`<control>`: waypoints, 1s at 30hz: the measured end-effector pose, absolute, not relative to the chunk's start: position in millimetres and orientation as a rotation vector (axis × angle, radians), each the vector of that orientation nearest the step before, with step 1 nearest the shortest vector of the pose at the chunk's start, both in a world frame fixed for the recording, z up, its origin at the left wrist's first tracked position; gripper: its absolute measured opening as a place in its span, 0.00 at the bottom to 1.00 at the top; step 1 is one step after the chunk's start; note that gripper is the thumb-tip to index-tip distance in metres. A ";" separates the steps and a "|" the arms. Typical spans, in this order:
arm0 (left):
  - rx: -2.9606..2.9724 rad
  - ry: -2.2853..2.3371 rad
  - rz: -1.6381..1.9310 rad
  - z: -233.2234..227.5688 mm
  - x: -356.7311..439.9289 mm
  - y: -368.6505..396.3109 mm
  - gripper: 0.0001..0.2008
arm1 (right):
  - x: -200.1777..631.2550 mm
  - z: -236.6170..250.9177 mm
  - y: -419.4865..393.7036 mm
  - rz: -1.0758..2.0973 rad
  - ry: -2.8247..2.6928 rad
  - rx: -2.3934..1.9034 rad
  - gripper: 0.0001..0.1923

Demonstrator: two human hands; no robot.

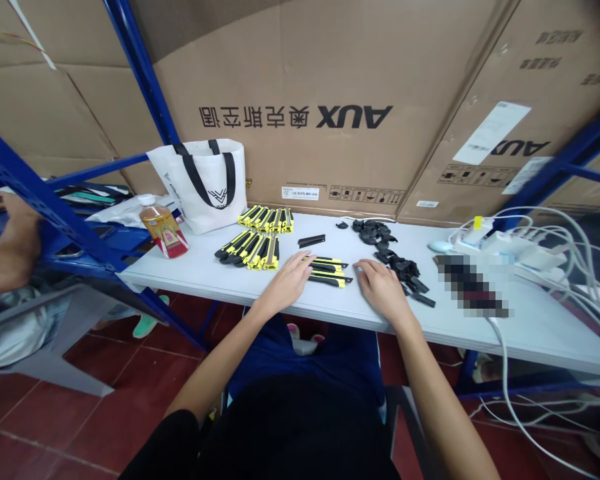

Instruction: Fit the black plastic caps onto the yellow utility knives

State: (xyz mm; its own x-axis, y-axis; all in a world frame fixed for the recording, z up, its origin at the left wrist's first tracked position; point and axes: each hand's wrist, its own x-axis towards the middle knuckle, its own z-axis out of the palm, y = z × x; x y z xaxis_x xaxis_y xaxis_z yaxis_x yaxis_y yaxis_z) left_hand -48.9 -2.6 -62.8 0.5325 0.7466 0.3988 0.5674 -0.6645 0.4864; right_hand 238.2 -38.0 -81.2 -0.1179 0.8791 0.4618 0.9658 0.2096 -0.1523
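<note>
On the white tabletop [480, 327] we are seeing, from the left, a bottle [163, 230], a tote bag [205, 183] and two rows of yellow-black utility knives [250, 250]. Our left hand [287, 283] is lying flat and open, fingertips touching the loose knives [330, 272]; our right hand [380, 287] is resting open, holding nothing, beside the black parts [397, 263].
</note>
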 end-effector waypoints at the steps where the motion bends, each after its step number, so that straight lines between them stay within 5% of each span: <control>1: 2.435 1.144 0.816 -64.5 -48.2 -1.3 0.26 | 238.2 -81.4 -37.9 -0.254 -2.037 -1.711 0.19; 8: 2.217 1.342 0.734 -66.9 -49.6 6.7 0.38 | 237.8 -82.1 -37.9 -0.259 -2.035 -1.724 0.19; 17: 2.217 1.333 0.774 -68.4 -66.2 18.8 0.28 | 237.8 -81.0 -38.9 -0.253 -2.051 -1.722 0.19; 30: 2.522 1.442 0.744 -102.5 -69.0 29.9 0.36 | 238.2 -81.7 -38.2 -0.272 -2.041 -1.725 0.19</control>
